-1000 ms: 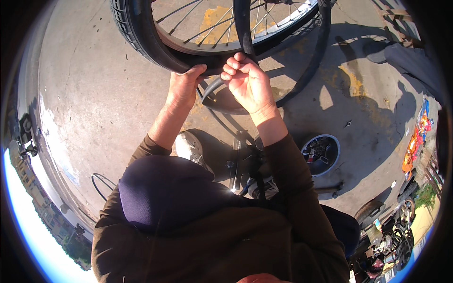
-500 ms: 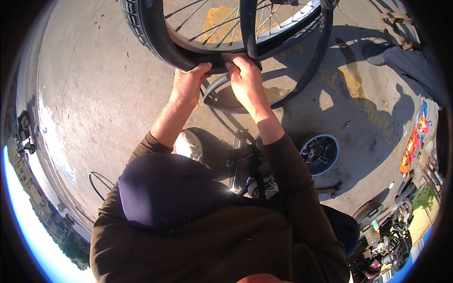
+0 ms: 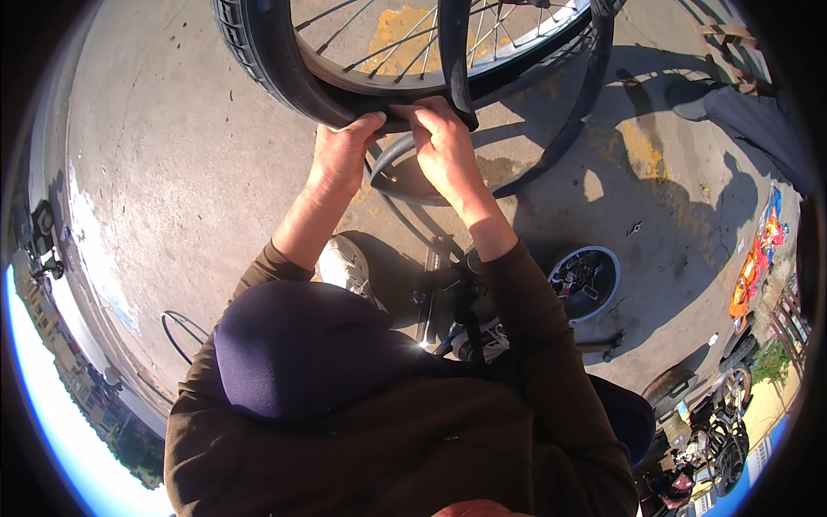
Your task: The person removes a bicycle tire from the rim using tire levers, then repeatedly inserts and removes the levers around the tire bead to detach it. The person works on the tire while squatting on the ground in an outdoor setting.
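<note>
The bare left hand (image 3: pixel 338 162) and right hand (image 3: pixel 450 157) clasped, just beside each other, the near edge of the treaded black rubber tyre (image 3: pixel 274 62) along the spoked metal wheel (image 3: pixel 379 85), where 2 evenly pressing thumbs, sparing the smooth black inner tube (image 3: pixel 454 53), seemed wisest.

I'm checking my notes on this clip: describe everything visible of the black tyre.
The black tyre looks like rubber, with blocky tread at its left and a smooth sidewall. It curves around a spoked rim, with an apparent dark gap between them near the lower bend; the picture's top edge cuts it off. The left grip clasps its near edge, thumb on top. The right grip is close beside, by a dark tube.
</note>
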`<state>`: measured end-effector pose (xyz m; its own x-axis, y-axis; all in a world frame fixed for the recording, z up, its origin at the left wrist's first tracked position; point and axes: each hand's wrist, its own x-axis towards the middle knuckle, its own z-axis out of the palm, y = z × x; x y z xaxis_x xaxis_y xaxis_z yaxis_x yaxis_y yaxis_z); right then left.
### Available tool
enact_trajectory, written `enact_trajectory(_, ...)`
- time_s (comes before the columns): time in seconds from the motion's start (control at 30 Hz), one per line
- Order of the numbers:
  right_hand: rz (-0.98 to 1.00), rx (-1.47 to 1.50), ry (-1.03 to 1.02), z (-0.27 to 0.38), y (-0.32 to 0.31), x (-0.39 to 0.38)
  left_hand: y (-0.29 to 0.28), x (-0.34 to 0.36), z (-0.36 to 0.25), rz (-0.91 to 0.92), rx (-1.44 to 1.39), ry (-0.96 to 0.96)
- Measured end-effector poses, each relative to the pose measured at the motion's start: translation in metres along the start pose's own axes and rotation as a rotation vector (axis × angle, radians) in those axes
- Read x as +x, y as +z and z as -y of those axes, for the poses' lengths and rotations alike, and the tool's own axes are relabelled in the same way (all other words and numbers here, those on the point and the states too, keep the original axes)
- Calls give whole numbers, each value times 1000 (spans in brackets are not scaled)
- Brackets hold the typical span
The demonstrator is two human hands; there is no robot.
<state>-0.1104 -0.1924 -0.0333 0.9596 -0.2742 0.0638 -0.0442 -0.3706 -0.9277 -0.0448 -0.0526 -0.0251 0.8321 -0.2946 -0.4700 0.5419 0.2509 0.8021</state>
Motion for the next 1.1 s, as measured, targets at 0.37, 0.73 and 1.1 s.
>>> enact_trajectory(0.37,-7,-25,57,0,5,0,1,-2,-2,-4,11,-20)
enact_trajectory(0.73,-8,92,295,3,-3,9,2,-3,1,-24,26,1)
enact_trajectory(1.1,11,-19,139,2,1,19,6,-7,0,-37,18,-9)
